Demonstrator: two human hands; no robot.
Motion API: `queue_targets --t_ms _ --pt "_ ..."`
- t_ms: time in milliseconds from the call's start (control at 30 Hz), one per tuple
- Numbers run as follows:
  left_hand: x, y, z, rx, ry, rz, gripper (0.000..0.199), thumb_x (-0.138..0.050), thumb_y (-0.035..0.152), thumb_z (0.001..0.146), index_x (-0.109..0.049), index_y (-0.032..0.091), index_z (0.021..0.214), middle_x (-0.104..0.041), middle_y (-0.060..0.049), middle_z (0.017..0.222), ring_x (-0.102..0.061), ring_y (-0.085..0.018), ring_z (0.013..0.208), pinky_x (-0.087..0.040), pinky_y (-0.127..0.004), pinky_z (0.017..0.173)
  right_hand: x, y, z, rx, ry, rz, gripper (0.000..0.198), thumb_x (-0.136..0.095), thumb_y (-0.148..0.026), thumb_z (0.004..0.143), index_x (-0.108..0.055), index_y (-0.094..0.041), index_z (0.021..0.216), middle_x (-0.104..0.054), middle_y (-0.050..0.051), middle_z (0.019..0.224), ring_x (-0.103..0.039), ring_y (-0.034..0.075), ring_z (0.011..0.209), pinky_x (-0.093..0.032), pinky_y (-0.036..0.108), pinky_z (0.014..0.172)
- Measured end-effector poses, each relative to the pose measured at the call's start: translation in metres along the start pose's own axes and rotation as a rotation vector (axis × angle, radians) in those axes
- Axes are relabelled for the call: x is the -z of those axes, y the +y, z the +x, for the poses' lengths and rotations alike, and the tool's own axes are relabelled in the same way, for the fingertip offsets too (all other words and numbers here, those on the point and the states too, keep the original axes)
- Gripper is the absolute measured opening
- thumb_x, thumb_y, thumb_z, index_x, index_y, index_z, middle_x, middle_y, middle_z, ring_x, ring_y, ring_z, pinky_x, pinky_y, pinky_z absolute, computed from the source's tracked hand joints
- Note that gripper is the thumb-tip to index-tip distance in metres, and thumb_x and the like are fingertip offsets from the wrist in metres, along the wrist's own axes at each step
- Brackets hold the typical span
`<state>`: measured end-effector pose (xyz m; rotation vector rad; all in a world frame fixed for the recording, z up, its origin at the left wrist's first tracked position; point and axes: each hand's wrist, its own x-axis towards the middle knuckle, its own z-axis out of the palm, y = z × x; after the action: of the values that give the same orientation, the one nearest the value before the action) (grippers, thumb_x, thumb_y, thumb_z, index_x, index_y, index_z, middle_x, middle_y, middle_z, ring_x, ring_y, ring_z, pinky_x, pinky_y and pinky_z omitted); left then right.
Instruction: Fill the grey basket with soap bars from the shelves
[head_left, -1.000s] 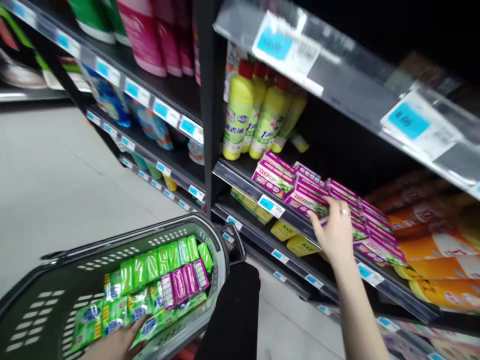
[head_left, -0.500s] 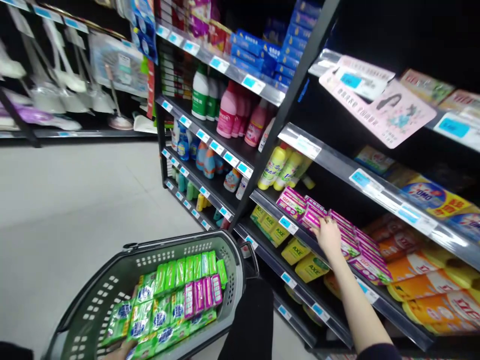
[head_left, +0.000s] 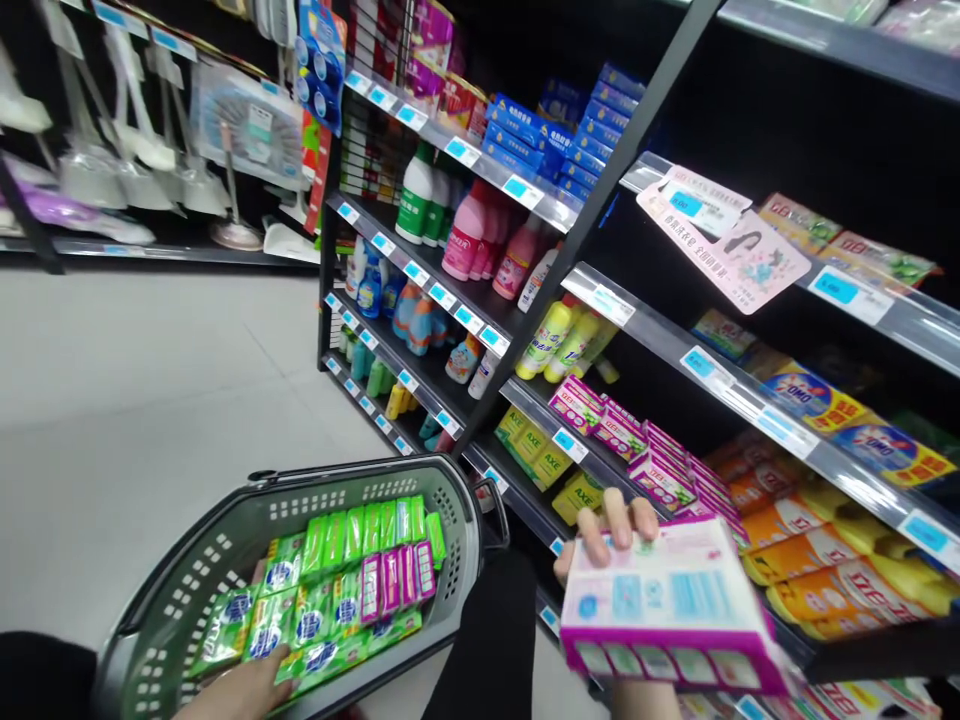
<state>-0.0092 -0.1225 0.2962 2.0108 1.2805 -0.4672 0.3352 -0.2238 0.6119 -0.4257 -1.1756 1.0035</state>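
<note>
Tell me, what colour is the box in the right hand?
The box is pale pink-white with light blue panels and a magenta edge, seen in the head view.

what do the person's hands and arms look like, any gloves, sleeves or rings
Both hands are bare, with no gloves. The right hand shows only its fingers, with short plain nails; no ring is visible. The left hand shows at the bottom edge, and no sleeve is visible at either wrist.

My right hand (head_left: 622,540) holds a pink-edged soap box (head_left: 667,605) in front of the shelf (head_left: 600,465) of matching boxes. My left hand (head_left: 236,690) rests on green soap packs (head_left: 330,590) inside the grey shopping basket (head_left: 195,570).
</note>
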Motion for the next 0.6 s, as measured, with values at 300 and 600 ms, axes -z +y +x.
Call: queue_targets --t_ms 300,600 --pt "-0.008 -0.004 -0.003 0.010 0.072 -0.058 0.083 -0.036 0.043 0.071 -0.049 -0.010 0.134 -0.061 -0.031 0.126 -0.061 -0.038 0.120 -0.045 -0.046 0.106 -0.067 0.028 -0.011 -0.180 0.230 0.601 0.036 -0.052 -0.067 0.088 -0.062 -0.032 0.092 -0.045 -0.005 0.067 -0.028 0.008 0.041 -0.037 0.019 0.027" --pt "0.020 0.031 -0.034 0.035 0.097 -0.306 0.055 -0.049 0.028 0.080 -0.058 -0.003 0.123 -0.062 -0.031 0.124 -0.055 -0.044 0.123 -0.038 -0.055 0.108 -0.069 0.072 -0.039 -0.538 0.411 0.645 0.033 -0.073 -0.037 0.083 -0.056 -0.022 0.108 -0.055 -0.003 0.082 -0.052 0.006 0.064 -0.039 0.006 0.036"
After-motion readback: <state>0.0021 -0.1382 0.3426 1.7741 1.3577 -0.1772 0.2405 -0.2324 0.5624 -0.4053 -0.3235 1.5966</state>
